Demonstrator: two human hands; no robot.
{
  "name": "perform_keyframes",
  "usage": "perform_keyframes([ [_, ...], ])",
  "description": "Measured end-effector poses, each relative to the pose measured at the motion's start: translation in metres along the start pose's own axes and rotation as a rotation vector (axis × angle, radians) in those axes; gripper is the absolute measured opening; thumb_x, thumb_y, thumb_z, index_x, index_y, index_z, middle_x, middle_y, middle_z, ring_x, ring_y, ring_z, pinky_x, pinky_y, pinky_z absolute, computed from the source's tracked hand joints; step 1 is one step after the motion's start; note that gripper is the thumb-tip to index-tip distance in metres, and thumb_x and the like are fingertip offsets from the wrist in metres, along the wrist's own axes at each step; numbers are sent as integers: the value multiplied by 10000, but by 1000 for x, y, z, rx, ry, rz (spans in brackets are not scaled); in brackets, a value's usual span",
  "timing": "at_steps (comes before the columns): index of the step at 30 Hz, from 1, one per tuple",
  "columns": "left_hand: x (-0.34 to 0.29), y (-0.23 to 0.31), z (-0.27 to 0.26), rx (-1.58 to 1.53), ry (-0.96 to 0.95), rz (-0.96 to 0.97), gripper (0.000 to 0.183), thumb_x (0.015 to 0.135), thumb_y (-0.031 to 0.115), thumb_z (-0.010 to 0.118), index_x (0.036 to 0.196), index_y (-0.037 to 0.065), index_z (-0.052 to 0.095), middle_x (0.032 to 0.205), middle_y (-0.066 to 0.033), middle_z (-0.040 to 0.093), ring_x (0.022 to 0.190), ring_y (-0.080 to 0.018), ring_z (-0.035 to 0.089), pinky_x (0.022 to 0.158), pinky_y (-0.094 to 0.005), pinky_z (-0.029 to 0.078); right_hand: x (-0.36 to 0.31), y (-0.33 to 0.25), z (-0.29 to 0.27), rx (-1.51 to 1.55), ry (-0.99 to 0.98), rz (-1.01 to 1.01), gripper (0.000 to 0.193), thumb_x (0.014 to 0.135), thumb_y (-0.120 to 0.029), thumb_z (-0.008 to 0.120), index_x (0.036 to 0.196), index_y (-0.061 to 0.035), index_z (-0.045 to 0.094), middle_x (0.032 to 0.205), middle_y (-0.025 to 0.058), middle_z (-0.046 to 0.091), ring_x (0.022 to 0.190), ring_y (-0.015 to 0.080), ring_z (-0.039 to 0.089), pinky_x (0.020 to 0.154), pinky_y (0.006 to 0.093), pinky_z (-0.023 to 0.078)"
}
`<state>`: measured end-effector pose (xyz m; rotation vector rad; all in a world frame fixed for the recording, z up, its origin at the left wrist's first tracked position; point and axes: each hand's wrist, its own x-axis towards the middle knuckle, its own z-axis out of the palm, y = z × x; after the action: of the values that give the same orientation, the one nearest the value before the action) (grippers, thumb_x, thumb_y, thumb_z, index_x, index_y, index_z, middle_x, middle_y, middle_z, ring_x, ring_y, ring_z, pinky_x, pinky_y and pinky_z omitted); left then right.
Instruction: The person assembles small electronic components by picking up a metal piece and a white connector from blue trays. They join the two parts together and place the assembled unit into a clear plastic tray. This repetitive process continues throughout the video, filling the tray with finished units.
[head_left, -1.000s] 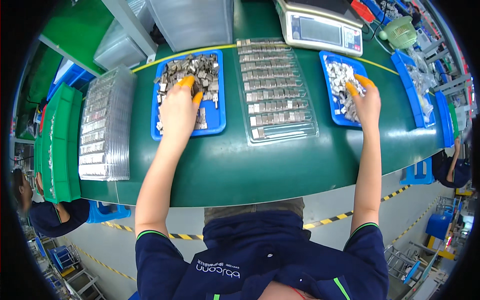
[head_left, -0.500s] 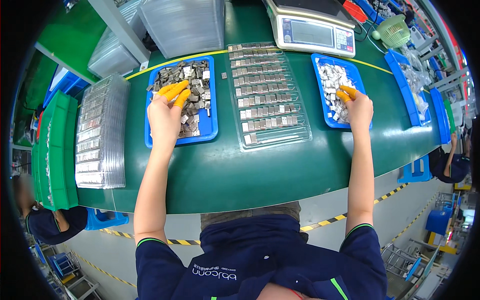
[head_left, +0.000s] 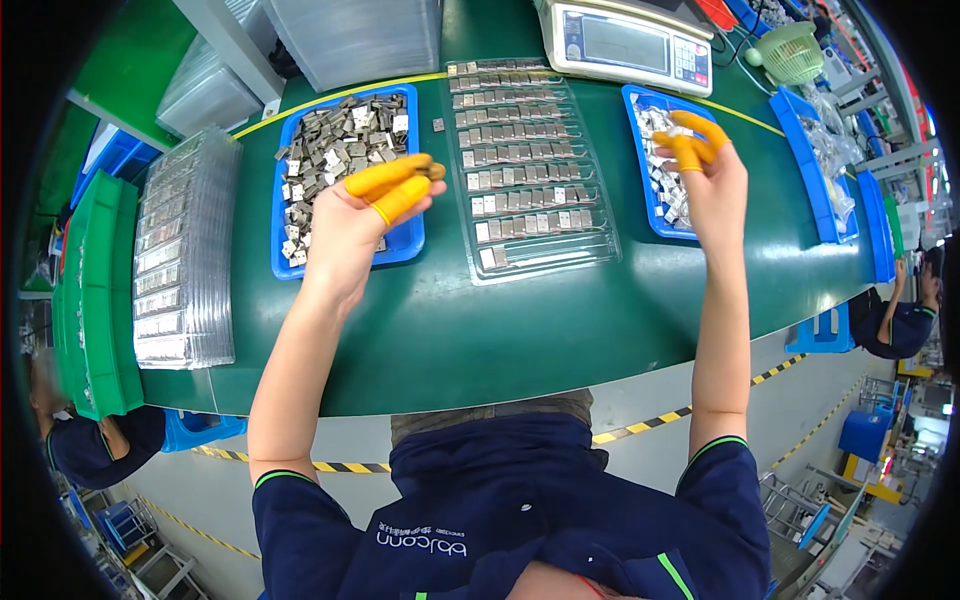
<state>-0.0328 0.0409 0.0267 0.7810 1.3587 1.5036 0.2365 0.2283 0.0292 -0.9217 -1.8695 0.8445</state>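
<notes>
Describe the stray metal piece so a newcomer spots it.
On the green bench, find the blue tray nearest the left hand and the clear tray of neat rows right of it. In the gap between them is a small grey metal piece, the only one lying outside both trays.

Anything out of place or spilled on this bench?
Yes: one small metal piece lies loose on the green table, between the left blue tray and the clear tray, while similar pieces sit inside those two.
</notes>
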Motion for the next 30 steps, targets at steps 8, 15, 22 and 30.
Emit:
perform_keyframes([
  [8,-11,-12,21,-52,-48,-107,295,840,61,611,1118,-27,570,1039,-145,626,864,-216,660,640,-211,532,-24,-38,60,438,-276,282,185,841,-44,611,987,56,554,910,138,657,849,195,660,729,240,522],
  [15,-19,-22,18,127,-124,-4,184,828,50,619,997,-16,655,906,-103,676,719,-179,672,522,-203,503,-34,-36,61,442,-351,400,187,759,-70,711,914,14,650,881,88,663,757,94,623,684,214,510],
  [22,-19,-24,17,206,-101,42,183,815,50,635,967,-50,649,794,-140,667,572,-182,650,407,-188,426,-37,-24,66,788,-353,329,201,831,-70,631,1016,-4,588,1019,117,632,850,178,631,808,282,516],
  [30,-13,-38,15,-224,-72,14,285,844,33,590,1114,-50,552,1092,-187,599,963,-256,628,771,-280,548,-45,-25,75,677,-392,262,218,872,-78,584,1080,-16,597,1038,69,625,921,136,590,868,261,455],
])
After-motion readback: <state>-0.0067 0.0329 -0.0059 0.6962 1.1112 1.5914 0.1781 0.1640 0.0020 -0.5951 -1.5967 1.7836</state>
